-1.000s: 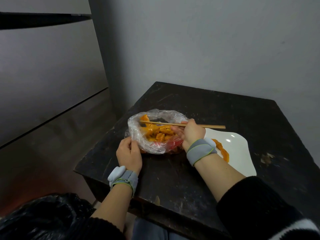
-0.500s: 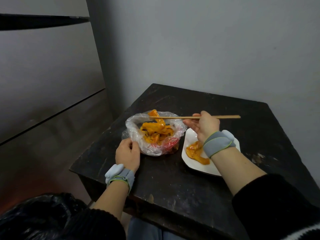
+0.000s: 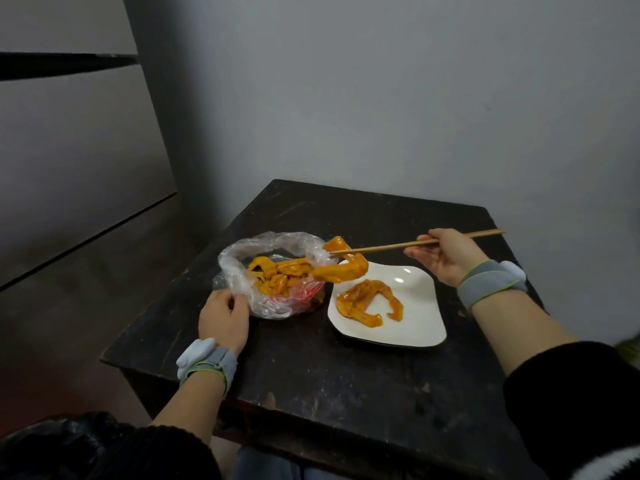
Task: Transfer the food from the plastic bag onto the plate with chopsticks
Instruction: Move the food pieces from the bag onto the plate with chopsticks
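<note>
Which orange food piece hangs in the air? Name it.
The strip pinched by the chopsticks; the others lie in the plastic bag or on the plate.

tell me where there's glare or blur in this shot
Head view: two small glare spots on the white plate; light dim and flat, the dark table muddy in detail; the food hanging from the chopsticks looks slightly soft, nothing badly blurred.

bag [image 3: 277,299] left of plate [image 3: 415,306], both on table [image 3: 346,375].
</note>
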Demonstrator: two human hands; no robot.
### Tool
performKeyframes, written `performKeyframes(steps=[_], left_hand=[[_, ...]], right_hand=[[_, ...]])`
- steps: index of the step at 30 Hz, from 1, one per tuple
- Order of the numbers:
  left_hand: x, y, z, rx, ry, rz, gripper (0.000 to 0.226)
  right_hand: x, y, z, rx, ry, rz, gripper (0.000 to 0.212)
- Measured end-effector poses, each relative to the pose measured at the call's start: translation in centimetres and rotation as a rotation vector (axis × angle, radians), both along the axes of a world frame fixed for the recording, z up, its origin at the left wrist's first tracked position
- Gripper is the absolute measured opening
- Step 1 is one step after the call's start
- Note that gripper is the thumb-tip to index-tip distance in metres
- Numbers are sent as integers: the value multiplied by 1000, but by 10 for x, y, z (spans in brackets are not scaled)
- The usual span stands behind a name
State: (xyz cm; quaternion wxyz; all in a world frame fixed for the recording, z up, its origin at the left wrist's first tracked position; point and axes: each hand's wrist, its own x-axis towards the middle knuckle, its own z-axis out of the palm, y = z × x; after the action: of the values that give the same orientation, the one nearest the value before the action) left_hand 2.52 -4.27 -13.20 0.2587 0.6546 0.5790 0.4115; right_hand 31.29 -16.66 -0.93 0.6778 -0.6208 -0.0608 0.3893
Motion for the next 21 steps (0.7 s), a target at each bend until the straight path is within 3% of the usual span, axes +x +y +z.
performKeyframes(steps=[21], left_hand=[[1,3,-1,2,26,6,27]], right_hand=[[25,-27,-4,-344,-349,161,33]])
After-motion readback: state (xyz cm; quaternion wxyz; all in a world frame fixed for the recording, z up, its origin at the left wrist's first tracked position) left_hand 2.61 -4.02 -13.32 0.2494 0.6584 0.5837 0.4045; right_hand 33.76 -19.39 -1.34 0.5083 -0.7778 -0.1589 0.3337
